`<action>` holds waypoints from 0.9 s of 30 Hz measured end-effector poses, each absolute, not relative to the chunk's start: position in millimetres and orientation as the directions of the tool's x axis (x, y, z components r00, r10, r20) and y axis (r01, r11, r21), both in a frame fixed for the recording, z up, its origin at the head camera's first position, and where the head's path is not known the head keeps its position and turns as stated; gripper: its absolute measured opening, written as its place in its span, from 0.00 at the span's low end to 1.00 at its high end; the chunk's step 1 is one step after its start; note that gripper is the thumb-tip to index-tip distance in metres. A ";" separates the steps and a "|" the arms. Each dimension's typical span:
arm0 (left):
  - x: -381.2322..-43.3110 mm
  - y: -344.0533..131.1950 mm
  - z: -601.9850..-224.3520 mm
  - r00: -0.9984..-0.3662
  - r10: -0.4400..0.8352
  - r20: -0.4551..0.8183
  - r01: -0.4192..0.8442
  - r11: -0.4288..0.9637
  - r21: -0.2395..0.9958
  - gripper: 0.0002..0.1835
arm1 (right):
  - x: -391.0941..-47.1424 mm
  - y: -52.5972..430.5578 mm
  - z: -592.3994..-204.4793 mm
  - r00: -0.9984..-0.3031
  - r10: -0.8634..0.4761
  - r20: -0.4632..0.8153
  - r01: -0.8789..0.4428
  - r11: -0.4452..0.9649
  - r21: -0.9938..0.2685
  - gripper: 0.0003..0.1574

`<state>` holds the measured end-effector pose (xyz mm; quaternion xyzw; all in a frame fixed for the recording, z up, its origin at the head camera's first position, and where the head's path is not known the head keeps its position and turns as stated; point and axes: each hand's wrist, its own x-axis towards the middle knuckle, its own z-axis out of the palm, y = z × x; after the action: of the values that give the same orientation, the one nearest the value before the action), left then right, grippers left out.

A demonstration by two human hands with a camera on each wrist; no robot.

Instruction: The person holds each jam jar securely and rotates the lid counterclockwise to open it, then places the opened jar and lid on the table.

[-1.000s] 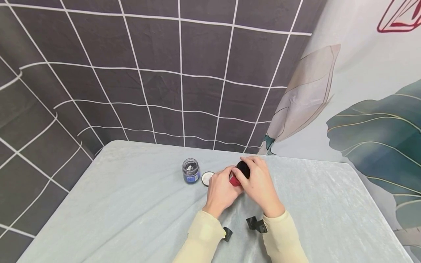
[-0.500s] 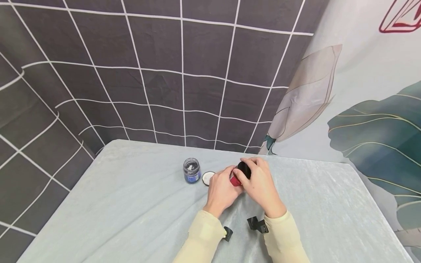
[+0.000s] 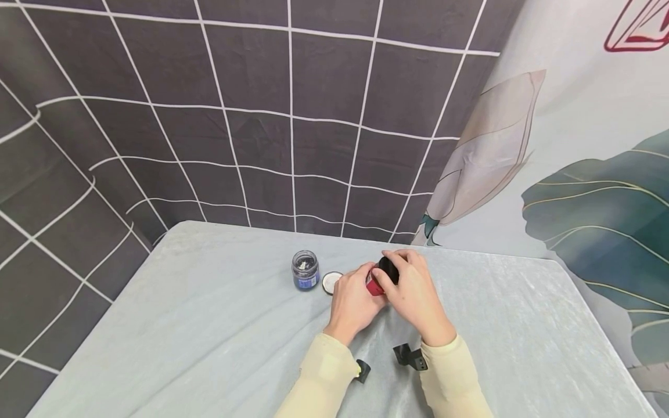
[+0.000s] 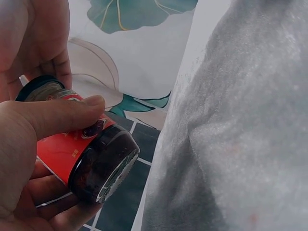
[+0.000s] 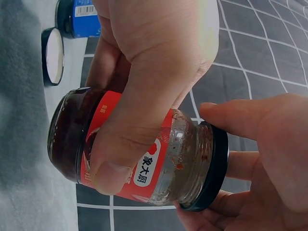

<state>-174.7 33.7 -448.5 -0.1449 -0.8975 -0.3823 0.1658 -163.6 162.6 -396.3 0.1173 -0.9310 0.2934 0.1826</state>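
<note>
My left hand (image 3: 355, 302) grips a glass jar (image 4: 72, 154) with a red label and dark contents. Its thumb lies across the label in both wrist views. The jar is tilted and held off the table. On its black lid (image 5: 217, 166) are the fingers of my right hand (image 3: 418, 293), curled round the rim. In the right wrist view the lid still sits on the jar's mouth. To the left of the hands, an uncapped jar (image 3: 305, 273) with a blue label stands upright. Beside it lies a round lid (image 3: 331, 283), its white inside facing up.
A pale blue cloth (image 3: 209, 325) covers the table, with its far edge just beyond the jars. Behind it hangs a dark curtain (image 3: 251, 139) with a white grid. A leaf-patterned hanging (image 3: 486, 174) is at the right.
Both hands keep the same hold on the red-labelled jar and its lid. Only the head view has shifted very slightly.
</note>
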 end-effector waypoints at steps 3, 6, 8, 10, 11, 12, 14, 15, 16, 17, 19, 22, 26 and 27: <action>-175.0 33.7 -448.8 -0.901 0.136 0.412 0.390 0.666 0.635 0.25 | -163.5 162.8 -396.0 -0.906 -0.116 0.407 -0.328 0.800 -0.502 0.26; -175.4 33.8 -449.3 -0.902 0.138 0.409 0.390 0.667 0.634 0.25 | -163.6 163.2 -395.9 -0.905 -0.122 0.408 -0.333 0.800 -0.500 0.26; -175.5 33.9 -449.6 -0.904 0.140 0.405 0.388 0.667 0.636 0.25 | -163.7 163.5 -395.8 -0.903 -0.129 0.409 -0.339 0.799 -0.497 0.25; -175.6 33.9 -449.7 -0.905 0.139 0.401 0.385 0.668 0.637 0.25 | -163.7 163.6 -395.8 -0.901 -0.136 0.412 -0.346 0.798 -0.493 0.25; -175.6 33.8 -449.8 -0.906 0.138 0.400 0.383 0.668 0.638 0.26 | -163.6 163.7 -395.9 -0.900 -0.140 0.413 -0.350 0.797 -0.492 0.25; -175.6 33.8 -449.9 -0.907 0.137 0.399 0.382 0.668 0.638 0.26 | -163.5 163.7 -395.9 -0.899 -0.143 0.414 -0.353 0.797 -0.491 0.25; -175.6 33.6 -450.2 -0.907 0.134 0.400 0.381 0.669 0.639 0.25 | -163.4 163.7 -396.2 -0.896 -0.149 0.418 -0.359 0.795 -0.488 0.25; -175.6 33.5 -450.4 -0.907 0.134 0.400 0.381 0.668 0.640 0.25 | -163.3 163.7 -396.4 -0.895 -0.151 0.420 -0.362 0.795 -0.487 0.25; -175.7 33.4 -450.6 -0.906 0.134 0.401 0.381 0.667 0.640 0.25 | -163.2 163.8 -396.6 -0.894 -0.153 0.421 -0.365 0.795 -0.485 0.25; -175.7 33.2 -450.8 -0.906 0.133 0.401 0.381 0.666 0.641 0.25 | -163.1 163.7 -396.8 -0.893 -0.156 0.423 -0.367 0.795 -0.483 0.25; -175.9 33.2 -451.3 -0.907 0.133 0.400 0.380 0.667 0.641 0.24 | -162.8 163.7 -397.0 -0.891 -0.162 0.425 -0.372 0.796 -0.477 0.24; -176.0 33.1 -451.5 -0.909 0.134 0.395 0.377 0.670 0.640 0.24 | -162.3 163.9 -397.2 -0.890 -0.169 0.424 -0.376 0.799 -0.470 0.24; -176.0 33.1 -451.3 -0.908 0.133 0.398 0.377 0.674 0.635 0.24 | -161.9 164.3 -396.7 -0.896 -0.171 0.410 -0.369 0.800 -0.473 0.24; -176.0 33.0 -451.2 -0.907 0.133 0.399 0.378 0.675 0.634 0.24 | -161.9 164.3 -396.5 -0.897 -0.171 0.407 -0.368 0.800 -0.474 0.24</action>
<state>-176.0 33.0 -451.2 -0.1417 -0.9006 -0.3776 0.1621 -161.9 164.3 -396.5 0.1445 -0.9325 0.2814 0.1746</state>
